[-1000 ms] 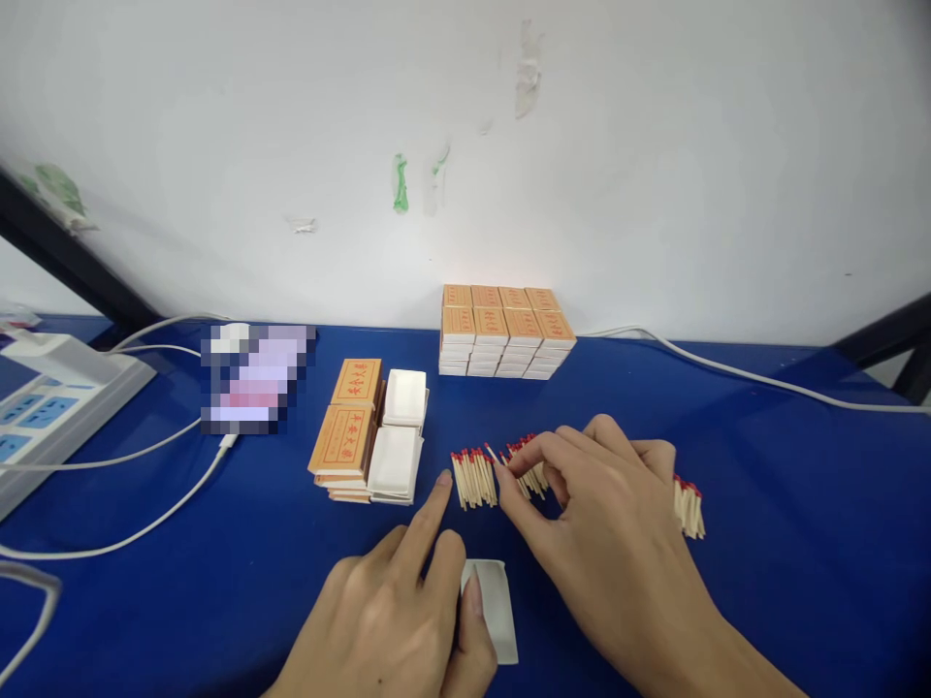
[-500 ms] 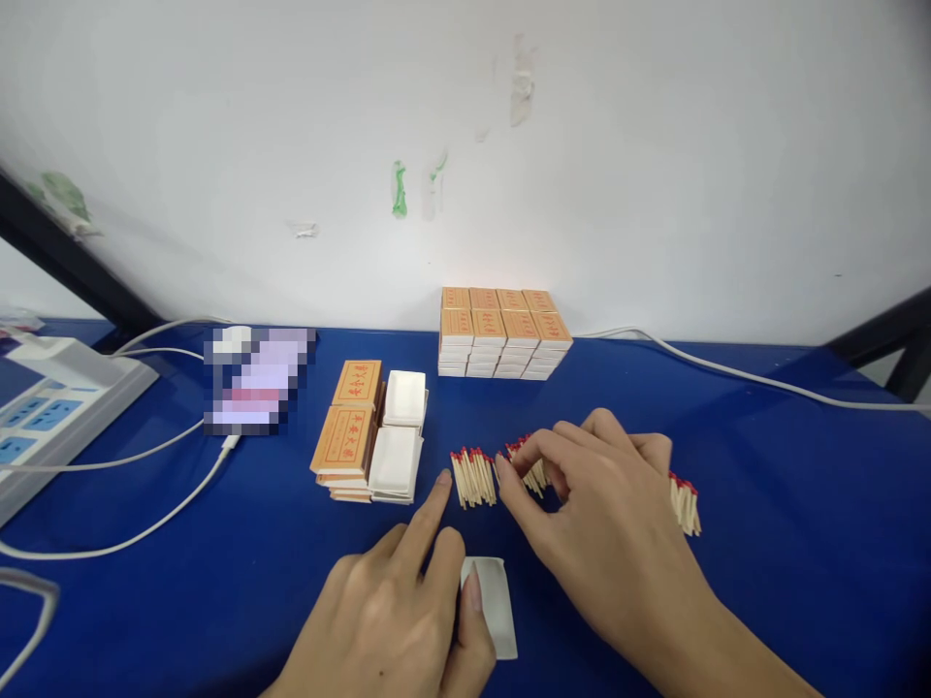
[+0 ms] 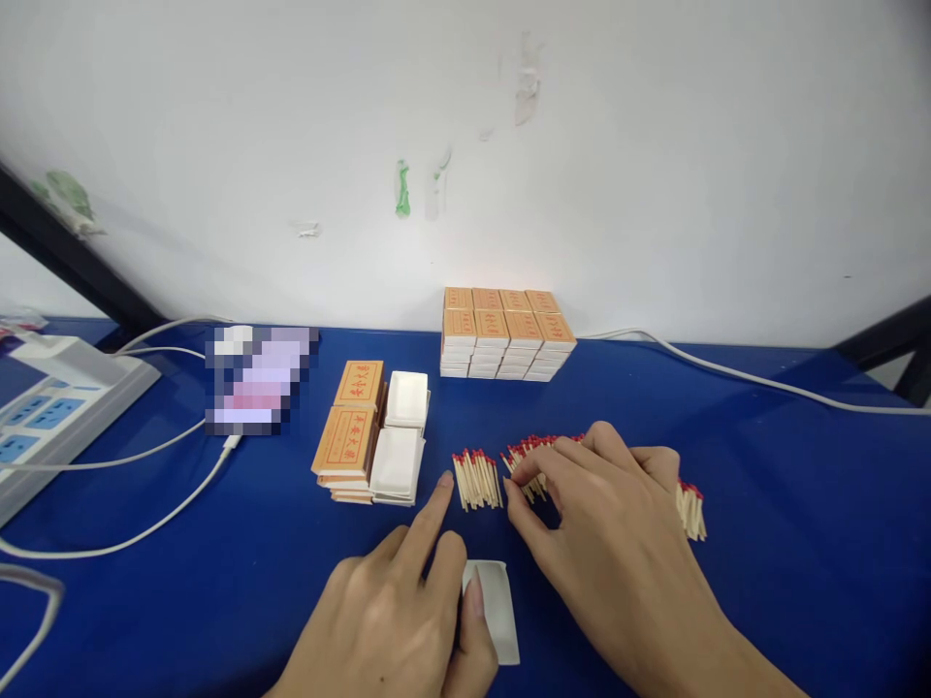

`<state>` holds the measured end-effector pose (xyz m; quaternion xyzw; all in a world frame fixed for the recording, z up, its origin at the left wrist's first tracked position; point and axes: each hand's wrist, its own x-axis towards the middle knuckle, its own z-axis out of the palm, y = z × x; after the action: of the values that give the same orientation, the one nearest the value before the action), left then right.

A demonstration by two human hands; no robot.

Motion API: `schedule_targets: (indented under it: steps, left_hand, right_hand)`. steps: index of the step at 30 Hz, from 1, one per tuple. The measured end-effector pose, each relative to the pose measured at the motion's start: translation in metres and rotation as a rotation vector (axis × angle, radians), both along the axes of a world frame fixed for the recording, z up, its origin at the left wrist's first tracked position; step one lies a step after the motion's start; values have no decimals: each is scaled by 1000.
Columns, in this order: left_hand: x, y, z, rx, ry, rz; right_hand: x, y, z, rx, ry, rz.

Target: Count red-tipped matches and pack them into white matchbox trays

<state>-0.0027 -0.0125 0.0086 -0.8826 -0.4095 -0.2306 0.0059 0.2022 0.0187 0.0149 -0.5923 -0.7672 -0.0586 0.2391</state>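
Observation:
A small group of red-tipped matches (image 3: 476, 482) lies between my two hands on the blue table. My left hand (image 3: 393, 611) has its index finger stretched to the left side of this group. Its thumb overlaps the left wall of a white matchbox tray (image 3: 498, 616), with the other fingers curled beside it; their hidden tips leave the grip partly unclear. Over a longer row of matches (image 3: 529, 448) my right hand (image 3: 600, 519) is bent, thumb and index tips close together at the row's left end. The palm hides much of that row.
Orange matchbox sleeves (image 3: 345, 436) and stacked white trays (image 3: 398, 463) stand to the left. Closed matchboxes (image 3: 507, 334) are stacked against the wall. A blurred-out phone (image 3: 262, 378), a power strip (image 3: 44, 417) and white cables lie at far left.
My right thumb and index finger have moved slightly right and nearer to me, away from the small group. A gap now shows between the group and the row. My left hand has barely moved.

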Motion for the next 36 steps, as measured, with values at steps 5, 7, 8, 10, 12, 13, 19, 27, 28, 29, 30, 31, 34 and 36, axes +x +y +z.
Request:
schedule_targets:
  steps: [5, 7, 8, 10, 12, 13, 19, 27, 28, 29, 30, 31, 34, 36]
  left_hand:
    - [-1, 1, -1, 6, -6, 0]
    - [-2, 1, -1, 2, -2, 1]
    - [-2, 1, -1, 0, 3, -2]
    - [-3, 1, -1, -3, 15, -7]
    - [-4, 0, -3, -4, 21, -7]
    - [-4, 0, -4, -8, 25, -5]
    - [-6, -1, -8, -48, 39, -3]
    - [-8, -2, -8, -39, 22, -14]
    - [-8, -2, -8, -46, 24, -18]
    - [-8, -2, -9, -50, 26, -19]
    - [-8, -2, -9, -52, 27, -22]
    - [-8, -2, -9, -55, 30, -22]
    - [-8, -2, -10, -53, 33, -17]
    - [-8, -2, -10, -48, 32, -16]
  right_hand:
    - [-1, 0, -1, -37, 70, 2]
    - [-1, 1, 0, -31, 57, -4]
    - [0, 1, 0, -18, 42, -10]
    - [1, 2, 1, 15, -10, -26]
    - [3, 2, 1, 43, -72, -36]
    - [3, 2, 2, 53, -96, -35]
    - [2, 0, 4, 74, -140, -29]
    - [4, -4, 4, 79, -176, -9]
    - [4, -5, 4, 74, -174, -8]
    - [4, -5, 3, 68, -172, -7]
    - [3, -6, 3, 65, -169, -5]
    - [3, -6, 3, 63, -170, 0]
    - [1, -6, 3, 72, -178, 14]
    - [1, -6, 3, 74, -172, 9]
